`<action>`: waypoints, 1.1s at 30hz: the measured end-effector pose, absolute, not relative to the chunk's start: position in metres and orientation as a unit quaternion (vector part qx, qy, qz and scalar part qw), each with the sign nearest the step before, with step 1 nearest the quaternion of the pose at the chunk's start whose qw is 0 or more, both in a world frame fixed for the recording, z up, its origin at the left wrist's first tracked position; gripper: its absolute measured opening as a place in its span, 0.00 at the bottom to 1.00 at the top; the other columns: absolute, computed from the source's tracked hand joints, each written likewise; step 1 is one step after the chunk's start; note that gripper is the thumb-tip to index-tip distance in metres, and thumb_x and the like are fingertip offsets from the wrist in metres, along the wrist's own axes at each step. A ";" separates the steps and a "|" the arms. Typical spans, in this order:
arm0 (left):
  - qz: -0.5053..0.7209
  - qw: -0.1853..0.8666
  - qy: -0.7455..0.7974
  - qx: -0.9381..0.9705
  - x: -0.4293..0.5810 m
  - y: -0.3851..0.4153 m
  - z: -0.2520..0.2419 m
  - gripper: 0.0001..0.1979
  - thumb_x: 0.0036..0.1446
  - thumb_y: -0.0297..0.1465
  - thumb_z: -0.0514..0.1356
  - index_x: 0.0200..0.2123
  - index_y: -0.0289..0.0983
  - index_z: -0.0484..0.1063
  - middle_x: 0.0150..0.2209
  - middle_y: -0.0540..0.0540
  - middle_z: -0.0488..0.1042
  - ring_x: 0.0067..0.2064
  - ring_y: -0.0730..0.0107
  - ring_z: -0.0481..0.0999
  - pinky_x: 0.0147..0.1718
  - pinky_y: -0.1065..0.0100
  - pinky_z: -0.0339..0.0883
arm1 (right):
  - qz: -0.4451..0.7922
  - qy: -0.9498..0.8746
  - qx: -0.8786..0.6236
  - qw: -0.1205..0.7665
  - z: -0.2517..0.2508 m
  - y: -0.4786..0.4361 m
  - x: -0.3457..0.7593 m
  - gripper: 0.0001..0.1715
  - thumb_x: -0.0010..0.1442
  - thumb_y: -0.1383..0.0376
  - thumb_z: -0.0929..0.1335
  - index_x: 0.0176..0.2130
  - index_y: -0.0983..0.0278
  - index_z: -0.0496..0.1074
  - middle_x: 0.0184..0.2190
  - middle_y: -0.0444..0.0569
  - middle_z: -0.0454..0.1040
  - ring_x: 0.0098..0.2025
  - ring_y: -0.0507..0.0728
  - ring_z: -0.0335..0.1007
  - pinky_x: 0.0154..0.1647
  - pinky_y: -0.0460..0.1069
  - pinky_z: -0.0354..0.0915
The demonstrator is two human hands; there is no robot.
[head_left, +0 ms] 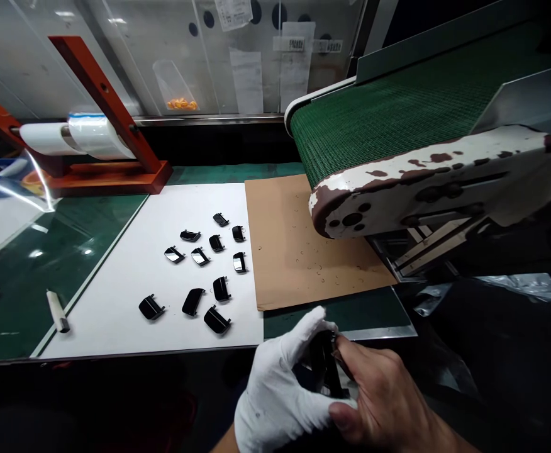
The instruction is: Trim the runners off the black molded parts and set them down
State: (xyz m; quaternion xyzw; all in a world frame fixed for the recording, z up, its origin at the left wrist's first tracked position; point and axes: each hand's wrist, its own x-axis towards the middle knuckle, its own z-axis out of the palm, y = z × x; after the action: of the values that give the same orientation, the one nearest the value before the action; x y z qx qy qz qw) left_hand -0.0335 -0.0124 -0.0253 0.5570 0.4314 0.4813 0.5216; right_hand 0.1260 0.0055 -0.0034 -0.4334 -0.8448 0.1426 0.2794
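Note:
In the head view, my left hand [280, 390], in a white glove, is curled around a small black plastic part [323, 365] in front of the table edge. My bare right hand [384, 390] grips the same part from the right, thumb low and fingertips at its upper end. Its far side is hidden by the fingers. Several glossy black plastic parts with small end pegs [217, 319] lie scattered on the white sheet [115, 314], left of and beyond my hands.
Brown cardboard [285, 251] with tiny curved bits on it lies beside the white sheet. A green conveyor belt [370, 119] overhangs it from the right. An orange stand [110, 100] with film rolls [96, 135] is at the back left. A pale cylinder [57, 311] lies near the front left.

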 end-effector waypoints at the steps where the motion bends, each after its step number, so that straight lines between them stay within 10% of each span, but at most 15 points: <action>1: 0.483 0.521 0.431 0.557 -0.034 -0.013 -0.027 0.41 0.40 0.36 0.74 0.59 0.41 0.66 0.49 0.46 0.77 0.50 0.57 0.77 0.51 0.68 0.71 | 0.137 -0.845 -0.434 0.280 -0.005 0.006 0.126 0.47 0.62 0.39 0.47 0.26 0.70 0.71 0.14 0.50 0.69 0.14 0.54 0.66 0.15 0.47 0.57; 33: 0.579 0.586 0.364 0.435 -0.019 -0.006 -0.046 0.46 0.34 0.37 0.77 0.58 0.49 0.66 0.49 0.47 0.76 0.52 0.55 0.75 0.52 0.65 0.71 | 0.175 -0.782 -0.421 0.425 -0.019 0.005 0.120 0.33 0.61 0.38 0.54 0.21 0.60 0.54 0.15 0.36 0.51 0.14 0.46 0.51 0.16 0.44 0.49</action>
State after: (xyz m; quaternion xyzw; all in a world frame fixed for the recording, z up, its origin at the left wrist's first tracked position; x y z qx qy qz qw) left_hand -0.0193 -0.0062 -0.0458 0.4347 0.3639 0.5787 0.5863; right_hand 0.1198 0.0053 -0.0186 -0.4214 -0.7819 0.1752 0.4247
